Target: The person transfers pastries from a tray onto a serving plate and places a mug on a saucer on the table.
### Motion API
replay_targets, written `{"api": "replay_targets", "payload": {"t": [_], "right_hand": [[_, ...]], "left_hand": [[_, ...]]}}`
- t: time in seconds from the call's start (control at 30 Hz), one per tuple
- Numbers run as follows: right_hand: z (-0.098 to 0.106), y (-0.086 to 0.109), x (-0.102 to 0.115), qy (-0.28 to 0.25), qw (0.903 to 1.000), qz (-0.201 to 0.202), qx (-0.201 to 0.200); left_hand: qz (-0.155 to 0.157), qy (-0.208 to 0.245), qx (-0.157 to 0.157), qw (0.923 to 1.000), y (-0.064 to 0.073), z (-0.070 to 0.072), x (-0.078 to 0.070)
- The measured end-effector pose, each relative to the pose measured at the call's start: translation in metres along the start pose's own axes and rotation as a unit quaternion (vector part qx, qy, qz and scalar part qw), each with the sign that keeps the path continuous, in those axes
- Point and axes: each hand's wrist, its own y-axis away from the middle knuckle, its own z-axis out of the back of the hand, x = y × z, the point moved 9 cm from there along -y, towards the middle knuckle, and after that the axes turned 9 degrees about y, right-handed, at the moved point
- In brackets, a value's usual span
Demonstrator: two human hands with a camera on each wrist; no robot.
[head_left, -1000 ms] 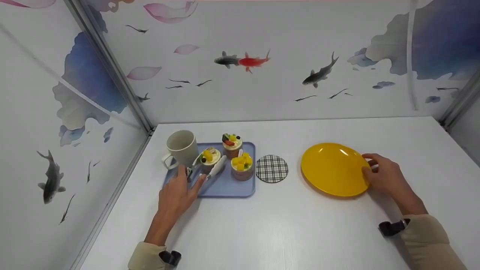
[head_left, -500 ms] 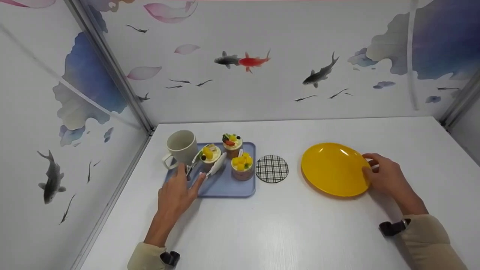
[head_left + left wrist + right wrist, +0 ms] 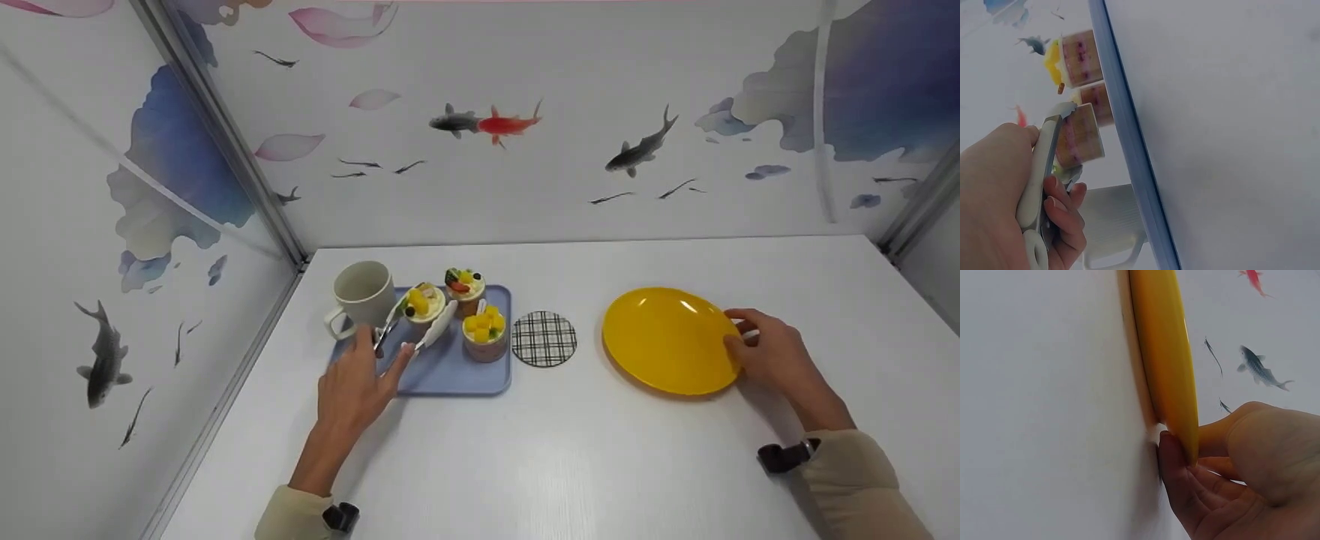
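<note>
My left hand holds white-handled tongs over the blue tray. The tong tips stand on either side of a dessert cup topped with cream and fruit. In the left wrist view, this cup shows layers of brown and pink, with a gap between its base and the tray's edge. Two similar cups stand on the tray, one with yellow fruit cubes and one with a strawberry piece. At the right, my right hand pinches the rim of a yellow plate.
A pale mug stands at the tray's back left corner, its handle toward the left. Between tray and plate lies a round checked coaster. Walls painted with fish enclose the white table at the back and sides.
The dessert cup between the tongs has shifted slightly up and to the right in the head view, along with the tongs' tips. My right hand and the plate have stayed put.
</note>
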Motion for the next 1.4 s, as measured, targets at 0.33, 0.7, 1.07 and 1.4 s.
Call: {"api": "replay_targets", "payload": {"t": [0.33, 0.7, 1.07, 1.4], "right_hand": [[0.0, 0.0, -0.001, 0.007, 0.9999, -0.007, 0.001], [-0.002, -0.001, -0.002, 0.006, 0.9999, -0.01, 0.007], [-0.001, -0.002, -0.003, 0.011, 0.9999, 0.004, -0.004], [-0.001, -0.002, -0.001, 0.007, 1.0, -0.002, 0.0]], "left_hand": [[0.001, 0.004, 0.003, 1.0, -0.005, 0.002, -0.014], [-0.006, 0.011, -0.005, 0.9999, -0.01, 0.001, -0.026], [-0.022, 0.034, -0.035, 0.9986, -0.012, 0.009, -0.039], [-0.035, 0.065, -0.018, 0.9971, -0.012, -0.004, -0.067]]}}
